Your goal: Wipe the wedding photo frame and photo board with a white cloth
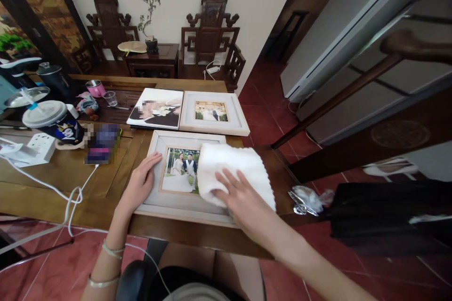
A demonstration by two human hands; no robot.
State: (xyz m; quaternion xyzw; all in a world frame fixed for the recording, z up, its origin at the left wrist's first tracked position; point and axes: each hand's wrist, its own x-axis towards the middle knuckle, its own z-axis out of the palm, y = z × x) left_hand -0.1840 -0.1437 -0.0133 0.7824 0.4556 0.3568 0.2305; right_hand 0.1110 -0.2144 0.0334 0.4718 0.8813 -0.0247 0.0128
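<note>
Wooden surface [106, 188], tiled room; your right hand [243, 202] flat, open on white cloth [233, 169] over framed photo [183, 169]; left hand [139, 183] open, steadying frame.

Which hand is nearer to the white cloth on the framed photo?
Right. The right hand lies flat on the white cloth, touching it. The left hand rests on the left edge of the picture frame, apart from the cloth, across the photo.
</note>
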